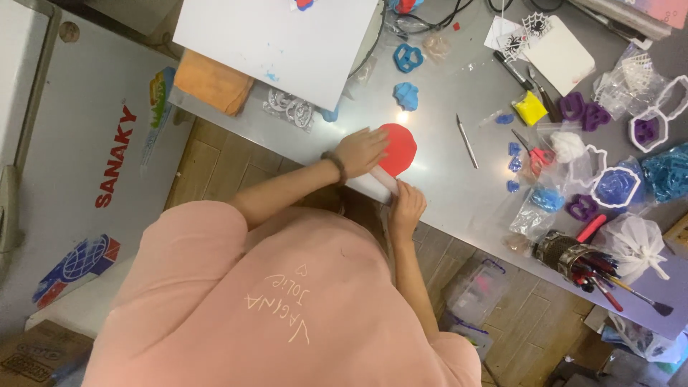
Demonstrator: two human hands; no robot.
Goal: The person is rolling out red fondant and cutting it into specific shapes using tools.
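A flat red clay disc (398, 148) lies on the grey metal table (459, 179) near its front edge. A pale, see-through rolling rod (383, 180) lies across the disc's near edge. My left hand (360, 150), with a dark band at the wrist, presses palm-down on the rod's far end and on the disc's rim. My right hand (406, 206) is closed round the rod's near end at the table edge. My pink shirt fills the lower left of the view.
A white board (279, 43) and an orange cloth (211, 82) lie at the table's left. Blue clay (406, 94), a thin metal tool (467, 132), yellow clay (530, 107), purple cutters (582, 113) and a brush pot (570, 254) are spread to the right. A white chest freezer (86, 129) stands to the left.
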